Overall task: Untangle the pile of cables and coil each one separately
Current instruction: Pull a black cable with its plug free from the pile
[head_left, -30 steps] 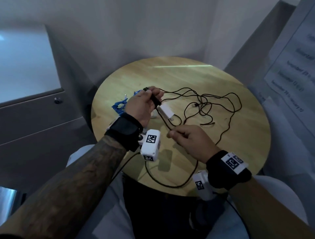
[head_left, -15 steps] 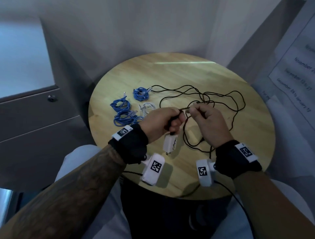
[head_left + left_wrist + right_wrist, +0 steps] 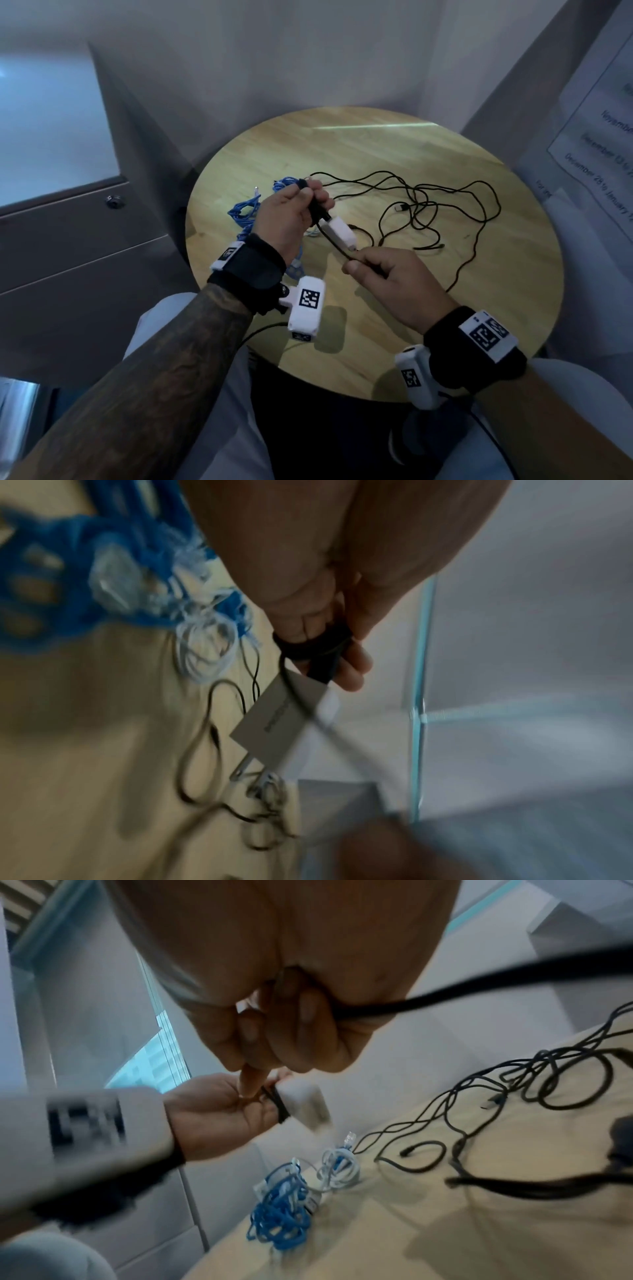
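My left hand (image 3: 301, 209) grips a small black coil of cable (image 3: 317, 209) above the round wooden table (image 3: 376, 370); a white plug adapter (image 3: 340, 233) hangs from the coil. In the left wrist view the fingers (image 3: 346, 666) curl round that coil (image 3: 318, 647), with the adapter (image 3: 281, 723) below. My right hand (image 3: 370, 270) pinches the same black cable (image 3: 334, 245) a little nearer me, and the strand (image 3: 445, 999) runs out of the fist. The loose rest of the black cable (image 3: 445, 209) lies tangled on the table.
Coiled blue cables (image 3: 245, 214) and a small white coil (image 3: 337, 1167) lie on the table's left side, partly behind my left hand. A grey cabinet (image 3: 68, 240) stands to the left. A paper notice (image 3: 603, 137) hangs on the right wall.
The hands, close together half a second ago, have drawn apart: the left hand rose toward the far left with the coil, and the right hand pulled back toward me along the cable.
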A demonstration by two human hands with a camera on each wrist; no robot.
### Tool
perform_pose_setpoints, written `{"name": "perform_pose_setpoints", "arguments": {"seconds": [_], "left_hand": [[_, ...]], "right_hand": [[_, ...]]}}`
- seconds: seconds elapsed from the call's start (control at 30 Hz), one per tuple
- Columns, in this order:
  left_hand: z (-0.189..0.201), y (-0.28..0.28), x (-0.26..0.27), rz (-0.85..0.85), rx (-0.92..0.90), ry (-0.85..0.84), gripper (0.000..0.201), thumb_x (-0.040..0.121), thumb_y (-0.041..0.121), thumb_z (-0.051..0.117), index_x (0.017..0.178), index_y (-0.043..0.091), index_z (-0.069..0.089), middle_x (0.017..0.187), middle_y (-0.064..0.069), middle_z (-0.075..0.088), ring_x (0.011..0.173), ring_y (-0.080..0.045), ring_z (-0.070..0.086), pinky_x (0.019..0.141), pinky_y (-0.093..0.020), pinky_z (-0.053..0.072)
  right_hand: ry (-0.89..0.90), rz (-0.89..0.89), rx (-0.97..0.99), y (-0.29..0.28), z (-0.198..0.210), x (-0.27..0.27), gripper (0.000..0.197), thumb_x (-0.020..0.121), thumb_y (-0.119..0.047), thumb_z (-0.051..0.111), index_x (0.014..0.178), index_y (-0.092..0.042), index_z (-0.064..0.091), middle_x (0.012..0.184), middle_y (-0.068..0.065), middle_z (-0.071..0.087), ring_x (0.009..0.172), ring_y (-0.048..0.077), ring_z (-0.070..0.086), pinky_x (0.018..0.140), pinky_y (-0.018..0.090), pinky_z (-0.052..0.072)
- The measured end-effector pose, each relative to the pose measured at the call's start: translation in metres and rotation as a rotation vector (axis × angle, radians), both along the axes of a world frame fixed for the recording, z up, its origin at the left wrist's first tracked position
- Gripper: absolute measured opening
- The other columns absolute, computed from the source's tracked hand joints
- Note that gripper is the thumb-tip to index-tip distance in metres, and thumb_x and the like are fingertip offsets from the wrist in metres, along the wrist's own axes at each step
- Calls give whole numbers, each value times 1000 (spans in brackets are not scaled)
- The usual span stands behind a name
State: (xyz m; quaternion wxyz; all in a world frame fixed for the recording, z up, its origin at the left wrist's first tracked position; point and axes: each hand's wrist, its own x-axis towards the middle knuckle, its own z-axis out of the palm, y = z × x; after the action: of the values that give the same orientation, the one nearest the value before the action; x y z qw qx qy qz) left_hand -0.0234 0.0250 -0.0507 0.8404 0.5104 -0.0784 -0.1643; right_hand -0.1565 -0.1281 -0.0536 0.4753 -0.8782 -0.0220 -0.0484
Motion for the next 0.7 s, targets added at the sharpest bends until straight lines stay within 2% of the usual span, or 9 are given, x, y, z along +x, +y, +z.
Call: {"name": "perform_pose_setpoints", "arguments": {"seconds": [0.07, 0.13, 0.2, 0.27, 0.4, 0.47, 0.57, 0.63, 0.7], "left_hand": [[-2, -6, -9, -21, 282, -205, 19, 100, -1, 42, 103, -4, 61, 81, -9, 63, 76, -18, 65, 80, -29, 54], [-2, -13, -25, -160, 512, -382, 21, 101, 3, 43, 98, 0, 64, 74, -6, 63, 67, -10, 62, 72, -24, 52], [1, -18, -40, -349, 542, -379, 34, 105, 16, 38, 85, 4, 62, 67, -7, 59, 60, -15, 58, 66, -30, 47], [2, -22, -46, -487, 488, -290, 43, 106, 24, 32, 83, 2, 61, 64, -10, 52, 61, -23, 52, 65, -32, 43], [9, -21, -44, -532, 190, 49, 37, 104, 21, 31, 83, 3, 56, 59, -3, 33, 53, -17, 36, 65, -34, 36], [14, -16, -38, -476, -48, 230, 33, 102, 22, 31, 83, 7, 54, 60, 1, 33, 53, -14, 36, 69, -32, 39], [17, -1, -18, -297, -406, 363, 30, 100, 17, 31, 93, 3, 57, 69, 1, 46, 62, -14, 50, 80, -32, 50], [15, 9, -3, -150, -457, 338, 30, 101, 13, 30, 97, 1, 57, 75, -2, 54, 70, -15, 58, 88, -32, 51], [12, 13, 3, -76, -421, 289, 30, 104, 13, 28, 96, 2, 55, 79, -2, 56, 76, -16, 60, 90, -31, 49]], "right_hand": [[-50, 4, 29, 0, 8, -1, 15, 98, -17, 63, 89, -8, 72, 75, 16, 65, 67, 27, 56, 59, 33, 43], [-113, -37, 39, -3, 16, 1, 14, 97, -14, 63, 88, -12, 73, 73, 11, 65, 66, 24, 57, 61, 33, 45], [-176, -89, 38, -12, 22, 5, 16, 98, -12, 61, 86, -13, 71, 74, 1, 69, 70, 19, 63, 66, 32, 50], [-205, -161, 29, -23, 22, 10, 16, 98, -12, 60, 86, -15, 69, 76, -3, 68, 75, 12, 63, 71, 26, 50], [-146, -243, 32, -36, 8, 18, 14, 100, -22, 60, 92, -20, 71, 87, -8, 70, 82, 3, 60, 73, 17, 46], [-51, -222, 6, -37, 0, 20, 17, 102, -25, 57, 95, -23, 73, 91, -9, 71, 85, 2, 62, 76, 20, 47], [121, -107, -79, -29, -10, 16, 19, 101, -25, 56, 96, -21, 74, 77, -6, 66, 66, 4, 57, 63, 27, 42], [186, -19, -81, -16, -11, 11, 22, 102, -29, 56, 101, -20, 76, 82, -9, 69, 70, 3, 62, 64, 24, 46], [153, 38, -90, -6, -9, 8, 24, 102, -32, 54, 103, -20, 76, 93, -6, 73, 84, 10, 67, 74, 27, 53]]}}
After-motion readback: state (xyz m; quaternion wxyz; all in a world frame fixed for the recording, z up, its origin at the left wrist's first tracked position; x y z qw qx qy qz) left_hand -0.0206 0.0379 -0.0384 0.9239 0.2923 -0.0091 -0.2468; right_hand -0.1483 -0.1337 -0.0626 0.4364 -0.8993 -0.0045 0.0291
